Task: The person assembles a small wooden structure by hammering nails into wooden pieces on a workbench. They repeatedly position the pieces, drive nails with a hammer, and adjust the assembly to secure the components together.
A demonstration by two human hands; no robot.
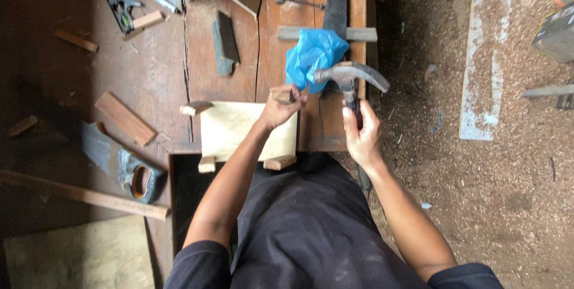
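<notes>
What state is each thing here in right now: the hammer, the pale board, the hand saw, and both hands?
Hammer: raised over the bench, gripped by the handle.
Right hand: closed around the hammer's handle.
Left hand: fingers pinching a small wood block at the board's far right corner.
Pale board: lying flat, small blocks at its corners.
Blue plastic bag: crumpled, on the bench.
Hand saw: lying flat, unused.

Wooden workbench (233,73) with handsaw (116,160), offcuts (124,118)
</notes>
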